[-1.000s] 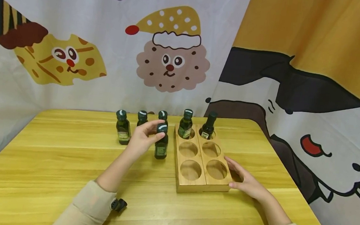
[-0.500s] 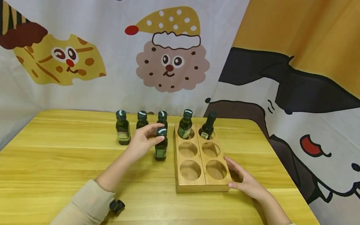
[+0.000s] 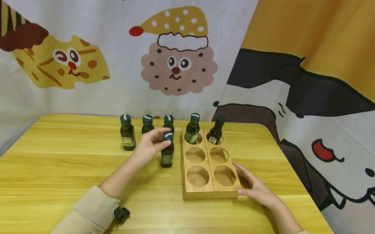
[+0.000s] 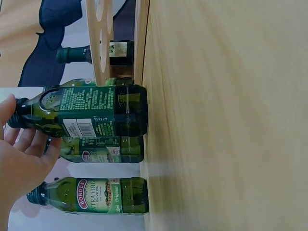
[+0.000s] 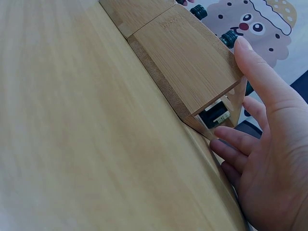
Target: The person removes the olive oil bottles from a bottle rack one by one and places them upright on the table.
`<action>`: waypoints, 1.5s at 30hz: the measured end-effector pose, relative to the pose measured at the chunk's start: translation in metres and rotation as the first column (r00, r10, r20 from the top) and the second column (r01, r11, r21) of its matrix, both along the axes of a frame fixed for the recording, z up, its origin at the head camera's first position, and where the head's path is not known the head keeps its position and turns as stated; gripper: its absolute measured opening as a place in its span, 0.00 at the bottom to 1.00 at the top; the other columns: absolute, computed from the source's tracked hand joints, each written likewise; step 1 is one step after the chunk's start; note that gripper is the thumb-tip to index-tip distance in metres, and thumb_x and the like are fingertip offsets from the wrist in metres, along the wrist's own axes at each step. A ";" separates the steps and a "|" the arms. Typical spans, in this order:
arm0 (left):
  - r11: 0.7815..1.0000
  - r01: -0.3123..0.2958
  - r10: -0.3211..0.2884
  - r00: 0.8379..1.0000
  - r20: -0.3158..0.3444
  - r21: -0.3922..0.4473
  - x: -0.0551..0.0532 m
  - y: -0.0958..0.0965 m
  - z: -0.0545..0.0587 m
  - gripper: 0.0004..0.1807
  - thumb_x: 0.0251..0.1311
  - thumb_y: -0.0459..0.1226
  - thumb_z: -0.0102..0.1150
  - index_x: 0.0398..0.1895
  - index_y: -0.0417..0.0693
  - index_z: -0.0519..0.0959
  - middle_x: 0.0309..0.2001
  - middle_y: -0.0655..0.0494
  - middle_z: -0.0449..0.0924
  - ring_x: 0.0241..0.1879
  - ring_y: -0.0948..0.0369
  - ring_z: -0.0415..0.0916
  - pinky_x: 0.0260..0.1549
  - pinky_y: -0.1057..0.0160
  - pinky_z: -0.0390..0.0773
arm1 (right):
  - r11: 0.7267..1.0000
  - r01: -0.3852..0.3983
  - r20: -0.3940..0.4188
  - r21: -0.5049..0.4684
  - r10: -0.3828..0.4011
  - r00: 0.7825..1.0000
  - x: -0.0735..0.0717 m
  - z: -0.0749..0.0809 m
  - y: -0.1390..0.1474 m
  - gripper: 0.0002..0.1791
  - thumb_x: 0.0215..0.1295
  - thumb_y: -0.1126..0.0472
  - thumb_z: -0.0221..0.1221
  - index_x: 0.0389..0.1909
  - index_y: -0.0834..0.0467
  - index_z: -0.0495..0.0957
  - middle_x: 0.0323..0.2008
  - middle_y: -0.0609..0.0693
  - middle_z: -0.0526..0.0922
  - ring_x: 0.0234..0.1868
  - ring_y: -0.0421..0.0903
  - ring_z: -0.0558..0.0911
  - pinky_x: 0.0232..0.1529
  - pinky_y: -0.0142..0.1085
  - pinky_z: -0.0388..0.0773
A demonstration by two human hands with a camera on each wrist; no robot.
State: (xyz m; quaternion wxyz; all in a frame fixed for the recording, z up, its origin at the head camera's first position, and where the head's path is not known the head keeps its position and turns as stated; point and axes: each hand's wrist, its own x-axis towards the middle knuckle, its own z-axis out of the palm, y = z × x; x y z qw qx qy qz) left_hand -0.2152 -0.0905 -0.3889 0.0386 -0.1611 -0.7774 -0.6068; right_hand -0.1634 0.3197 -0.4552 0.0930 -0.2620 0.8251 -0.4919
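Note:
My left hand (image 3: 150, 145) pinches the cap end of a dark green olive oil bottle (image 3: 167, 156) between thumb and fingers. This bottle stands upright, its base at the tabletop, left of a wooden bottle rack (image 3: 213, 186). In the left wrist view the held bottle (image 4: 103, 110) turns its text label and barcode to the camera. My right hand (image 3: 258, 188) rests against the rack's right side, thumb at the front corner. Up close, the right wrist view has the thumb on the rack's (image 5: 187, 57) edge and the other fingers loosely bent beside its open end.
Two bottles, one rounder (image 3: 192, 130) and one slim-necked (image 3: 216, 130), sit in the rack's back holes; its other holes hold nothing. Behind my left hand stand three more olive oil bottles, the leftmost (image 3: 128, 134) in full view. A printed curtain (image 3: 93, 12) hangs behind the table (image 3: 52, 164).
The left hand and its bottle have come down slightly to the tabletop, then stayed nearly still. My right hand and the rack keep their places.

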 end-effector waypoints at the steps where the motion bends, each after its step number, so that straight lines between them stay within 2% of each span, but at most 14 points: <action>1: 1.000 0.001 -0.001 1.000 0.004 -0.001 0.000 0.000 0.000 0.23 0.60 0.39 0.64 0.60 0.49 0.76 0.44 0.53 0.82 0.44 0.55 0.76 0.40 0.56 0.77 | 1.000 0.002 0.002 -0.001 -0.002 1.000 0.000 0.000 0.000 0.45 0.61 0.62 0.64 0.75 0.49 0.51 0.68 0.59 0.62 0.65 0.47 0.65 0.61 0.34 0.62; 6: 1.000 0.010 -0.010 1.000 0.007 -0.001 -0.001 -0.001 0.001 0.23 0.61 0.40 0.64 0.61 0.49 0.75 0.46 0.52 0.80 0.45 0.54 0.76 0.40 0.53 0.77 | 1.000 0.003 0.004 -0.007 -0.003 1.000 -0.002 -0.001 0.000 0.45 0.61 0.62 0.64 0.75 0.48 0.51 0.68 0.58 0.62 0.65 0.42 0.65 0.60 0.31 0.61; 12: 0.999 0.026 -0.024 0.998 -0.052 0.038 0.000 0.002 0.008 0.25 0.62 0.40 0.62 0.62 0.45 0.74 0.56 0.52 0.77 0.54 0.56 0.73 0.54 0.52 0.72 | 1.000 0.004 0.004 -0.009 -0.004 1.000 -0.002 -0.002 0.001 0.45 0.61 0.62 0.65 0.75 0.48 0.51 0.68 0.58 0.62 0.64 0.40 0.65 0.60 0.30 0.62; 16: 0.997 0.025 -0.015 0.992 -0.126 0.076 0.004 0.006 0.020 0.24 0.63 0.40 0.62 0.62 0.46 0.74 0.57 0.52 0.77 0.57 0.59 0.70 0.59 0.53 0.66 | 1.000 0.007 0.008 -0.010 -0.007 1.000 -0.002 -0.002 0.001 0.45 0.61 0.62 0.65 0.75 0.47 0.52 0.68 0.58 0.62 0.64 0.40 0.65 0.60 0.31 0.62; 21: 0.991 0.022 0.011 0.971 -0.239 0.133 0.013 0.017 0.039 0.22 0.62 0.37 0.62 0.60 0.46 0.76 0.56 0.52 0.78 0.57 0.59 0.71 0.59 0.53 0.66 | 1.000 0.005 0.009 -0.012 -0.005 1.000 -0.002 -0.003 0.000 0.45 0.60 0.62 0.65 0.75 0.47 0.52 0.68 0.58 0.62 0.64 0.40 0.65 0.60 0.31 0.63; 26: 0.983 0.057 -0.005 0.958 -0.285 0.175 0.020 0.037 0.056 0.23 0.61 0.34 0.63 0.60 0.44 0.75 0.55 0.52 0.78 0.56 0.60 0.72 0.57 0.53 0.69 | 1.000 -0.002 0.004 -0.016 0.003 1.000 -0.001 -0.002 0.000 0.45 0.61 0.62 0.65 0.75 0.48 0.51 0.68 0.58 0.62 0.64 0.40 0.65 0.60 0.31 0.62; 33: 0.965 0.114 -0.065 0.976 -0.209 0.236 0.022 0.068 0.063 0.26 0.61 0.38 0.64 0.63 0.48 0.73 0.56 0.57 0.78 0.56 0.62 0.72 0.58 0.58 0.67 | 1.000 0.000 0.003 -0.017 0.000 1.000 0.000 -0.001 0.000 0.45 0.61 0.62 0.65 0.75 0.49 0.51 0.68 0.58 0.62 0.64 0.40 0.65 0.60 0.31 0.62; 38: 0.963 0.128 -0.093 0.984 -0.153 0.237 0.017 0.093 0.063 0.28 0.60 0.40 0.65 0.65 0.49 0.71 0.58 0.54 0.76 0.57 0.62 0.71 0.59 0.57 0.67 | 1.000 0.003 0.006 -0.016 -0.003 1.000 0.000 0.000 0.000 0.45 0.61 0.63 0.64 0.75 0.49 0.51 0.68 0.59 0.62 0.64 0.41 0.65 0.60 0.31 0.62; 45: 0.977 0.077 -0.057 0.993 -0.106 0.200 0.001 0.123 0.052 0.30 0.61 0.40 0.64 0.66 0.47 0.69 0.59 0.55 0.75 0.58 0.62 0.71 0.58 0.61 0.68 | 1.000 -0.007 -0.002 -0.016 0.007 1.000 -0.001 -0.001 0.001 0.45 0.61 0.64 0.64 0.75 0.49 0.51 0.68 0.59 0.62 0.64 0.44 0.65 0.59 0.31 0.63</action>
